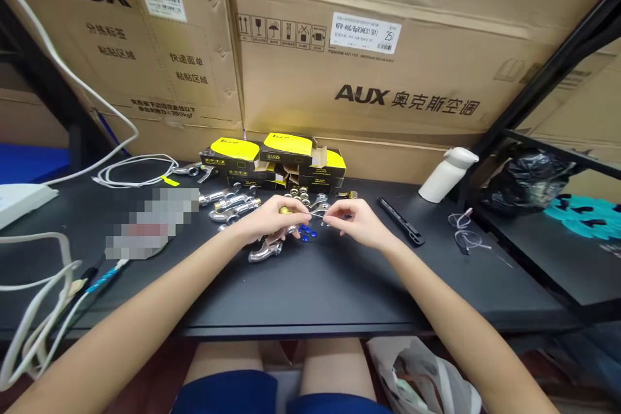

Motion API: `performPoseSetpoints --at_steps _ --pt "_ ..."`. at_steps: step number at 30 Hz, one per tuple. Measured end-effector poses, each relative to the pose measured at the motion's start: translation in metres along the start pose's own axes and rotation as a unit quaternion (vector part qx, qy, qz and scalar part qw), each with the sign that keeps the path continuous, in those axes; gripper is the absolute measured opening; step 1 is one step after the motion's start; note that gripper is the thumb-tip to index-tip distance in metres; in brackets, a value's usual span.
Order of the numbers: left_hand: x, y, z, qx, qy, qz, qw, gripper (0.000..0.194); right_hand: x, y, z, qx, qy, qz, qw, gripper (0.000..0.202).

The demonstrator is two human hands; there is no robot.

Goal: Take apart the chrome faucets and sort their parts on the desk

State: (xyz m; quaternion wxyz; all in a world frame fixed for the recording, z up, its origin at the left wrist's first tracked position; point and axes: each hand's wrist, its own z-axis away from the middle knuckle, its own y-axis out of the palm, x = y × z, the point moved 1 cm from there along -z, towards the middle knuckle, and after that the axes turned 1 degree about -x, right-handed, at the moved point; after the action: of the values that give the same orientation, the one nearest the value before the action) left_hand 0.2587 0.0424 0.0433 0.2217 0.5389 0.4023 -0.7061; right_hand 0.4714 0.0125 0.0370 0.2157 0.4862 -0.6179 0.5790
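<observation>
My left hand (277,217) is closed round a small tool with a yellow handle (285,210), its thin metal shaft pointing right. My right hand (353,221) has its fingers pinched near the shaft's tip; what they hold is too small to make out. Below and between the hands, several small blue caps (305,239) lie on the black table (310,291). A chrome fitting (265,251) rests just below my left hand. More chrome fittings (233,208) lie to the left, and brass-coloured rings (299,193) sit behind the hands.
Yellow and black boxes (286,145) are stacked at the back. Rightward lie a black cutter-like tool (400,221), a white bottle (447,174) and glasses (468,233). White cables (140,168) and a blurred-out object (152,223) are at the left. Large cartons (310,77) stand behind.
</observation>
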Motion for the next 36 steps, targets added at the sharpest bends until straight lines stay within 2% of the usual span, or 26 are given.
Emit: performPoseSetpoints --at_steps 5,7,9,12,15,18,20,22,25,29,32,36 --pt "0.003 -0.001 -0.002 -0.015 -0.005 -0.005 1.000 0.042 -0.002 -0.004 -0.002 -0.021 -0.005 0.011 1.000 0.022" --pt "0.003 -0.002 -0.003 -0.033 -0.011 -0.002 0.999 0.040 -0.001 -0.009 -0.003 -0.054 -0.011 0.031 0.998 0.021" --pt "0.003 -0.004 -0.004 -0.058 -0.013 0.011 0.998 0.036 0.000 -0.013 -0.003 -0.053 -0.008 0.050 0.997 0.019" --pt "0.004 -0.006 -0.005 -0.089 0.002 0.044 0.995 0.033 0.000 -0.014 0.000 0.038 0.007 0.060 0.997 0.014" --pt "0.002 -0.007 -0.004 -0.088 0.014 0.051 0.995 0.033 -0.004 -0.009 0.004 0.125 0.011 0.074 0.989 0.011" --pt "-0.001 -0.005 -0.001 -0.072 0.042 0.022 0.996 0.031 -0.010 -0.003 0.006 0.173 0.012 0.095 0.980 0.009" --pt "-0.003 -0.004 0.000 -0.069 0.068 -0.009 0.995 0.028 -0.011 0.000 0.006 0.183 0.011 0.097 0.978 0.009" --pt "-0.004 -0.003 0.000 -0.067 0.091 -0.043 0.993 0.025 -0.009 0.002 0.005 0.173 0.002 0.074 0.982 0.012" --pt "-0.005 -0.001 0.001 -0.046 0.116 -0.078 0.989 0.022 -0.002 0.005 0.002 0.117 0.004 -0.019 0.993 0.021" --pt "-0.006 0.004 0.003 -0.010 0.114 -0.078 0.990 0.020 0.001 0.017 0.001 0.047 0.075 -0.175 0.981 0.031" --pt "-0.008 0.012 0.004 0.001 0.114 -0.084 0.990 0.018 0.000 0.027 0.002 0.039 0.117 -0.243 0.962 0.034" --pt "-0.007 0.020 0.004 0.011 0.119 -0.099 0.988 0.014 -0.003 0.032 0.002 0.048 0.136 -0.290 0.946 0.038"
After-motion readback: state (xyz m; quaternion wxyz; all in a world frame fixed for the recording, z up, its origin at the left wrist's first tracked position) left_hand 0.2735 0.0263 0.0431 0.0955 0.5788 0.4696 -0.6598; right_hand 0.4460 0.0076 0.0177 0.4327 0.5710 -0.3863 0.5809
